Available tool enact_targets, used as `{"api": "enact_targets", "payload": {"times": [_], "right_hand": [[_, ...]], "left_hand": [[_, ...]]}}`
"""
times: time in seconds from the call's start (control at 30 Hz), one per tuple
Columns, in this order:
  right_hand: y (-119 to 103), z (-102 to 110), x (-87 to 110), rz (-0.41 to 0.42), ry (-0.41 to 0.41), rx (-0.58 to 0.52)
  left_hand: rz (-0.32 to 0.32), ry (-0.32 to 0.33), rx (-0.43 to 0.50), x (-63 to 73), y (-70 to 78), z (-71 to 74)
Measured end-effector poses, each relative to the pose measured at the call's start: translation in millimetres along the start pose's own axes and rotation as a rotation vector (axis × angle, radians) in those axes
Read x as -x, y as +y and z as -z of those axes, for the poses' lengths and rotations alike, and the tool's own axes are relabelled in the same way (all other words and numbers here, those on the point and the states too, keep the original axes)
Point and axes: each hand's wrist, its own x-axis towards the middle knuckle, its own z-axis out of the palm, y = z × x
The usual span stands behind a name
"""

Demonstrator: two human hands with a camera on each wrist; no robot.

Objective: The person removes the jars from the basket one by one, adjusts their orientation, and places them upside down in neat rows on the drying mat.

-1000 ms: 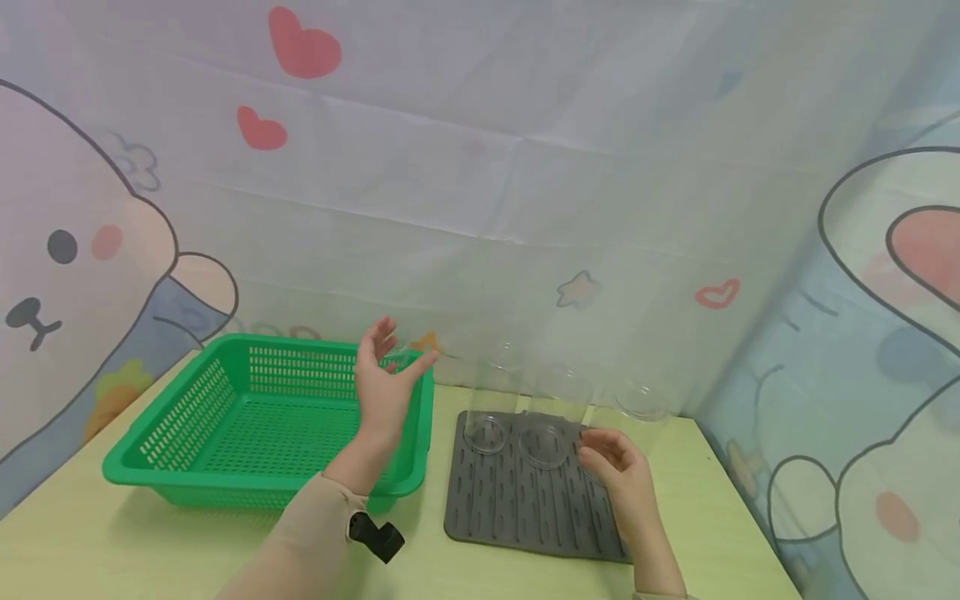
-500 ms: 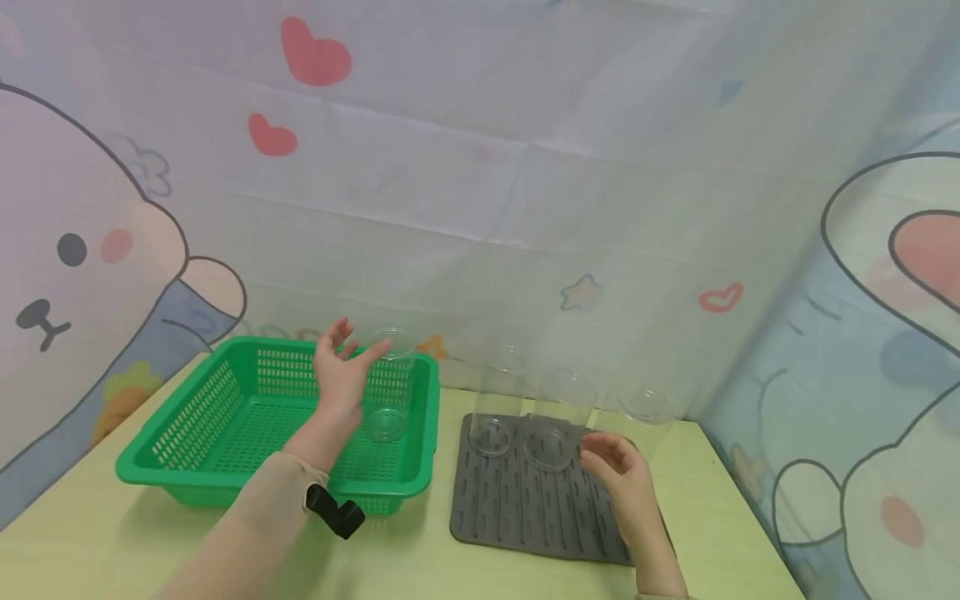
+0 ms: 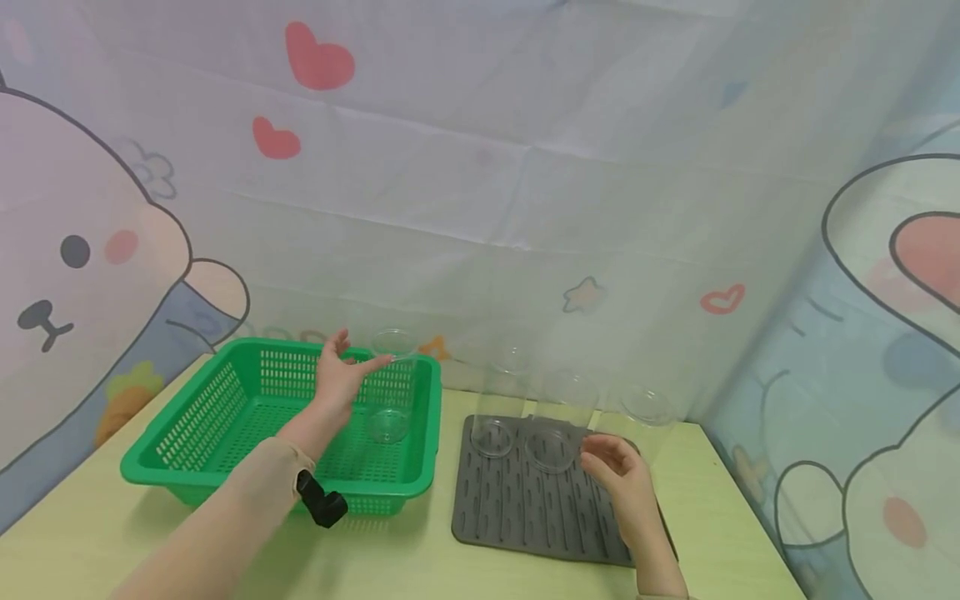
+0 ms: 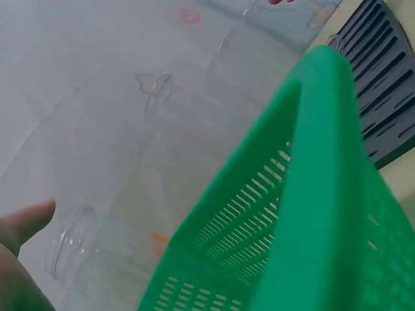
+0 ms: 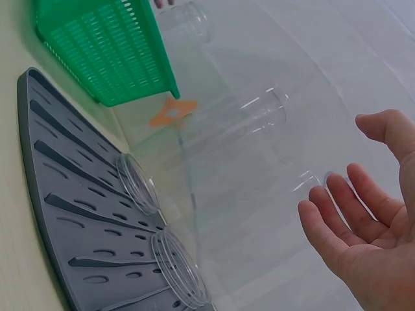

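A tall clear jar (image 3: 389, 423) stands upright inside the right end of the green basket (image 3: 429, 433). My left hand (image 3: 337, 379) is over the basket just left of this jar, fingers loosely spread. The left wrist view shows a gap between the thumb (image 4: 29, 223) and the jar's rim (image 4: 61, 253). Three more clear jars stand to the right: the left jar (image 3: 492, 437) and middle jar (image 3: 551, 450) on a grey ridged mat (image 3: 517, 508), and a right jar (image 3: 645, 404) whose base is hidden behind my right hand (image 3: 622, 475). That hand's fingers are relaxed and hold nothing.
The pale yellow table (image 3: 420, 558) carries the basket on the left and the mat on the right. A printed cloth (image 3: 465, 200) hangs behind and at the sides, close to the jars.
My left hand has moved left, away from the jar at the basket's right end, which now shows in full. The head view has shifted slightly; my right hand has stayed in place.
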Motion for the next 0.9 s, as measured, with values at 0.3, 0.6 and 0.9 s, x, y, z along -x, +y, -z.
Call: {"api": "enact_targets", "payload": {"times": [0.3,0.6,0.9], "right_hand": [[1.3,0.5,-0.5,0.013,-0.001,-0.005],[1.7,0.9,-0.9,-0.005,0.003,0.001],[2.1,0.4,-1.3,-0.018,0.003,0.003]], "left_hand": [[0.159,-0.245,-0.202,-26.3,-8.5,4.7],[0.273,-0.373,-0.241,-42.9,-11.3,6.3],[0.263,-0.388,-0.275,-50.1,-15.0,4.3]]}}
